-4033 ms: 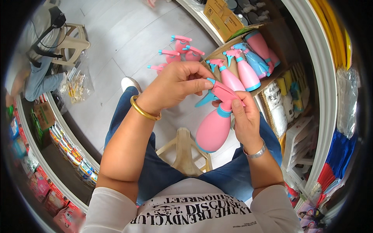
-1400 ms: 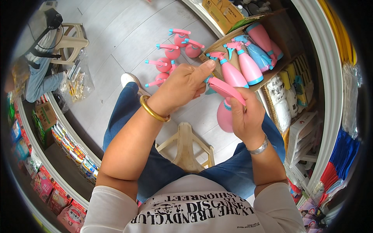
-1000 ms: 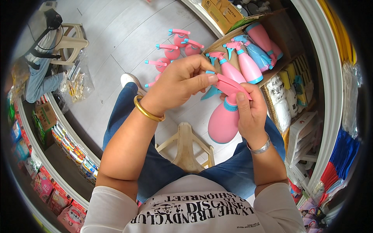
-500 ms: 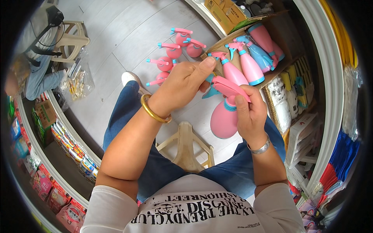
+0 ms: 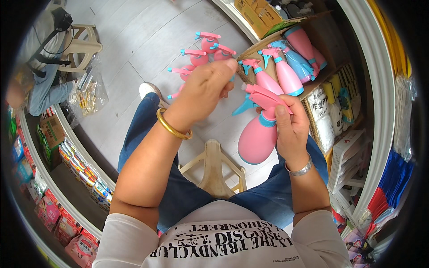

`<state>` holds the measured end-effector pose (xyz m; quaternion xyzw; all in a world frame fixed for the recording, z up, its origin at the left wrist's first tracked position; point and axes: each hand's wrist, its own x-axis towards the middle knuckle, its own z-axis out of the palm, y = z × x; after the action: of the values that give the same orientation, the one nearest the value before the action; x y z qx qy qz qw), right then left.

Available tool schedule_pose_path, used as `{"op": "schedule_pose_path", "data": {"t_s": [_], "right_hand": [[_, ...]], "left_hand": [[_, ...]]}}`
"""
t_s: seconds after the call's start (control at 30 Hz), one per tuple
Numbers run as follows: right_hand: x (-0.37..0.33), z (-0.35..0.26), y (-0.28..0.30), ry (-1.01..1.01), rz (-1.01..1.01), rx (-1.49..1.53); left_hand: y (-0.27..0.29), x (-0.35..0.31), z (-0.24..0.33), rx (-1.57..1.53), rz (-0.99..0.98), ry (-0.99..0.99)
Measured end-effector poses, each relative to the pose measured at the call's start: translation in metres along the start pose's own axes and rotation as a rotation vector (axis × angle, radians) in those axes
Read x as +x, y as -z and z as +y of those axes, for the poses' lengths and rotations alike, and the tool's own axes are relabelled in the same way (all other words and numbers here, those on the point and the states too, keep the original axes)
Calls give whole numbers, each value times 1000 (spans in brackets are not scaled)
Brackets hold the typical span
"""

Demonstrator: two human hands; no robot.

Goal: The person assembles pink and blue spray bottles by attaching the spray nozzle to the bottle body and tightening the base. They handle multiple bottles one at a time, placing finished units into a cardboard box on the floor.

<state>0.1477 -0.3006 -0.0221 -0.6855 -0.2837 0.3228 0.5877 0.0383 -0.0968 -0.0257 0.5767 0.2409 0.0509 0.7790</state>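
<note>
My right hand (image 5: 292, 129) grips a pink spray bottle (image 5: 258, 140) by its neck and trigger head. The bottle is tilted, its blue trigger (image 5: 243, 106) pointing left. The front end of its head shows bare pink. My left hand (image 5: 208, 89), a gold bangle at its wrist, is closed in a pinch just left of the head, apart from it. A bit of blue, seemingly the nozzle cap (image 5: 232, 78), shows at its fingertips, mostly hidden. Beyond that hand, several pink spray bottles (image 5: 198, 58) stand on the floor, partly covered by it.
An open cardboard box (image 5: 250, 53) on the right holds more spray bottles (image 5: 288, 76). A plastic stool (image 5: 212, 169) stands between my knees. Shelves of packaged goods (image 5: 85, 165) curve along the left. Another person's leg (image 5: 49, 96) and a stool (image 5: 82, 47) are at the far left.
My left hand has pulled back leftward from the sprayer's front end, and the blue tip is gone from there. The bottle has shifted slightly down and right.
</note>
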Motion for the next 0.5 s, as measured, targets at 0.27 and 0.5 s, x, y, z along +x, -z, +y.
{"op": "schedule_pose_path", "data": {"t_s": [0.27, 0.5], "right_hand": [[0, -4, 2, -3, -58, 268], [4, -6, 5, -232, -145, 803]], "left_hand": [[-3, -2, 7, -205, -80, 14], [0, -2, 2, -260, -179, -6]]}}
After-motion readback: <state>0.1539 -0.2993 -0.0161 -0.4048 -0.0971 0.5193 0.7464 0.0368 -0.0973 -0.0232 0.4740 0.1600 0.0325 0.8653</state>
